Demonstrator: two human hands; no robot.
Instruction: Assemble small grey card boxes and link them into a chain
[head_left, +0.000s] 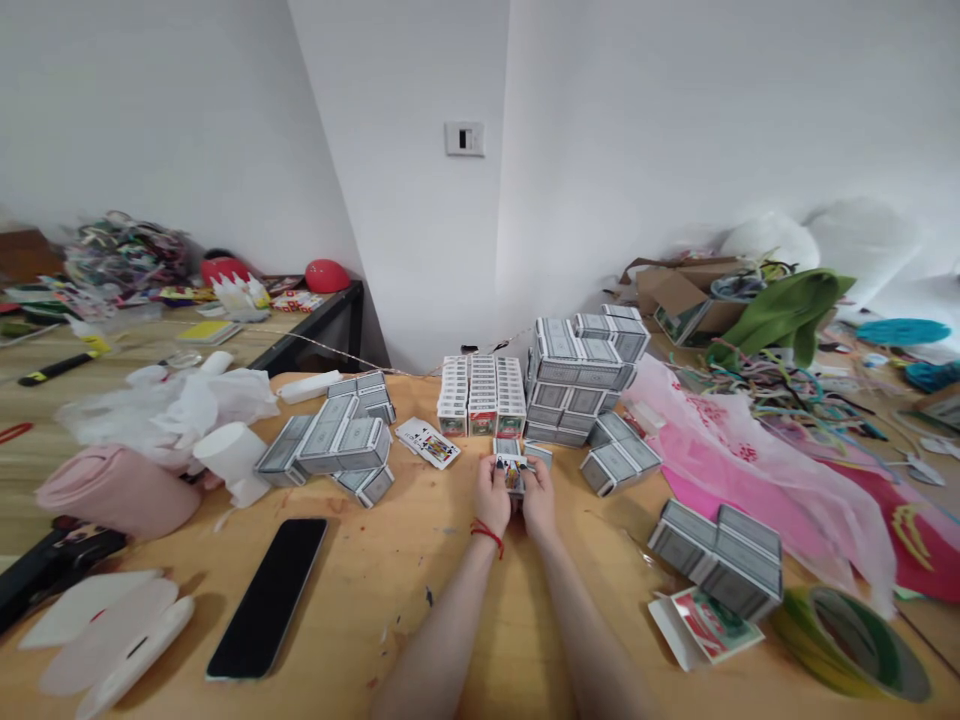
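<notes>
Red string (487,537) circles the wrist of the left hand (492,495); its fingers and those of the right hand (538,497) grip a deck of playing cards (513,475) from both sides, a court card facing up. Just beyond the fingertips stand rows of small card boxes (483,385). Loose cards (430,444) lie left of the fingers, stacked grey packs (574,372) rise beyond them to the right, and a black phone (268,598) rests nearer the body, to their left.

No text can be read; print on playing cards (513,474) and boxes (482,393) is too small.
</notes>
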